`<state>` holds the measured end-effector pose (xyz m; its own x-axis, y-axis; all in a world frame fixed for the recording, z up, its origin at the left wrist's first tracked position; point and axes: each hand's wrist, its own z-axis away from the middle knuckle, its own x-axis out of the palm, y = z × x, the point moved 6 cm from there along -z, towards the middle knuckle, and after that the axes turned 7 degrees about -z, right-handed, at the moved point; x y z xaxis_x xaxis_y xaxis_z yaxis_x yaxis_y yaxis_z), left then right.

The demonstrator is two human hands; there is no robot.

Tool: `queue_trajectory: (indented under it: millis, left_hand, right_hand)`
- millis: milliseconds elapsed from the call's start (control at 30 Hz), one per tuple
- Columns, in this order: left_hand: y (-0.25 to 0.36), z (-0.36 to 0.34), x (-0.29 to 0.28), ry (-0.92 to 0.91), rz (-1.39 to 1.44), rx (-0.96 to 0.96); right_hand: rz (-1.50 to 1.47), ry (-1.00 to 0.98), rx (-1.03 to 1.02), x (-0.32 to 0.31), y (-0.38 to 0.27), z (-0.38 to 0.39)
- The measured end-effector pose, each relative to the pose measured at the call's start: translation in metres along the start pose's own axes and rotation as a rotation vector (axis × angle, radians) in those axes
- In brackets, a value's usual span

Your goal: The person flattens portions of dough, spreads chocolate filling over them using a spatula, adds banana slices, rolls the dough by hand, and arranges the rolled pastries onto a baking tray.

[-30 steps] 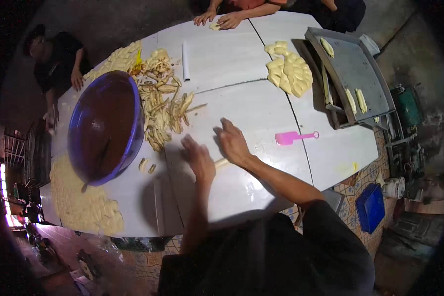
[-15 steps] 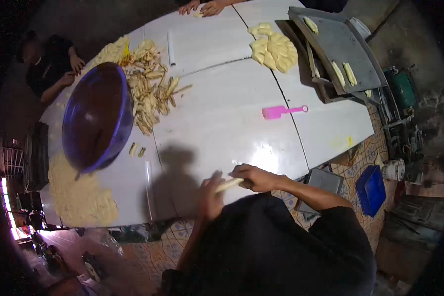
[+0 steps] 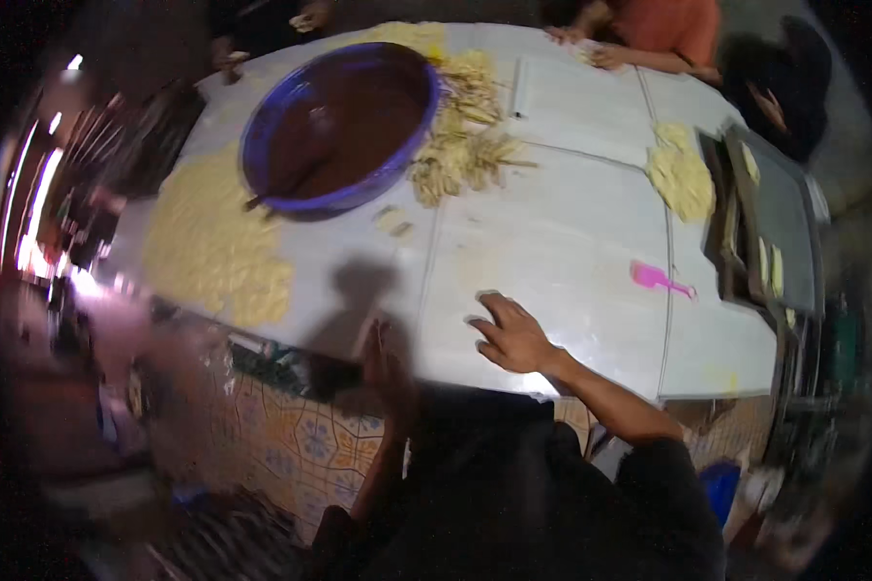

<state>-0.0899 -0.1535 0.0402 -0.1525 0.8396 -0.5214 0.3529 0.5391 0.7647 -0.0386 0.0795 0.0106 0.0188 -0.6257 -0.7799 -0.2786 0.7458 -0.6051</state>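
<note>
My right hand [image 3: 515, 337] hovers over the white table [image 3: 552, 247] near its front edge, its fingers spread and holding nothing that I can see. My left hand [image 3: 388, 368] is at the table's front edge, dark in the shadow and blurred, so its fingers and anything in them cannot be made out. Beyond it lie small pale pieces [image 3: 394, 223]. A heap of yellowish-brown strips [image 3: 470, 160] is farther back, beside a large purple basin [image 3: 421, 145] with brown contents. To the left, a flat spread of pale dough pieces [image 3: 218, 247] covers the table.
A pink scoop [image 3: 654, 276] lies right of my right hand. Behind it sits a mound of pale dough [image 3: 683, 174]. Dark metal trays [image 3: 789, 228] with long dough pieces stand at the right. Other people work along the far side, one in an orange shirt [image 3: 668, 34].
The view has swung left. My hands have moved apart; the pale dough strip between them is no longer visible. My right hand has opened.
</note>
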Motion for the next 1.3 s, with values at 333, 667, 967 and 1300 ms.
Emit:
queue_trajectory:
  millis: [333, 667, 967, 1300]
  left_hand:
    - [-0.144, -0.120, -0.088, 0.168, -0.254, -0.091]
    - [-0.167, -0.184, -0.078, -0.161, -0.577, -0.146]
    - [0.006, -0.083, 0.044, -0.614, 1.074, -0.820]
    - [0.098, -0.017, 0.141, -0.779, 0.147, 0.458]
  right_hand:
    - [-0.538, -0.109, 0.066, 0.087, -0.085, -0.291]
    - [-1.009, 0.099, 0.281, 0.103, -0.078, -0.315]
    - [-0.423, 0.189, 0.145, -0.081, -0.090, -0.121]
    - [-0.755, 0.595, 0.591, -0.076, 0.004, 0.045]
